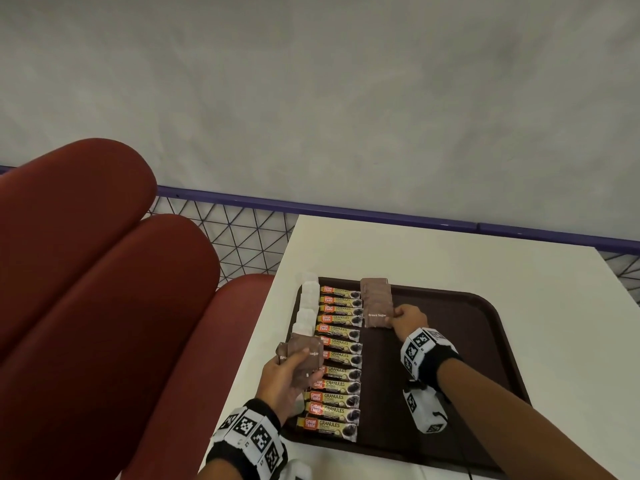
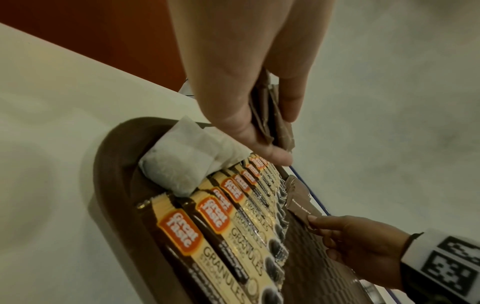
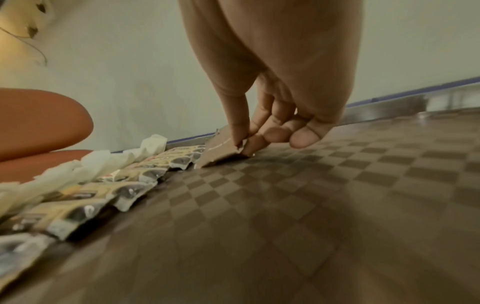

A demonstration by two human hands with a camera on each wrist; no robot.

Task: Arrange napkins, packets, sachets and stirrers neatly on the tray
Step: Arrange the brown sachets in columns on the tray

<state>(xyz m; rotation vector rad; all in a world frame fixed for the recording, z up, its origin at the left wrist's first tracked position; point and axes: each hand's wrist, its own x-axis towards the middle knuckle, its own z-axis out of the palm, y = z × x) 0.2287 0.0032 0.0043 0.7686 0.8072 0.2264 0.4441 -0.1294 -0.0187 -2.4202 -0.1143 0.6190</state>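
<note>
A dark brown tray (image 1: pixel 460 344) lies on the white table. Along its left rim runs a line of white tea bags (image 1: pixel 306 308), then a column of several coffee granule sachets (image 1: pixel 341 356). Right of these lies a short overlapping row of brown sugar packets (image 1: pixel 375 299). My right hand (image 1: pixel 408 318) pinches the right edge of the nearest brown sugar packet (image 3: pixel 221 149), which rests on the tray. My left hand (image 1: pixel 287 374) grips a small stack of brown sugar packets (image 1: pixel 304 358) above the tray's left edge, the stack (image 2: pixel 270 115) fanned between thumb and fingers.
Red padded seat cushions (image 1: pixel 104 271) stand left of the table (image 1: pixel 433 258). A purple rail with wire mesh (image 1: pixel 242 233) runs behind. The tray's right half (image 3: pixel 337 195) shows bare checkered surface.
</note>
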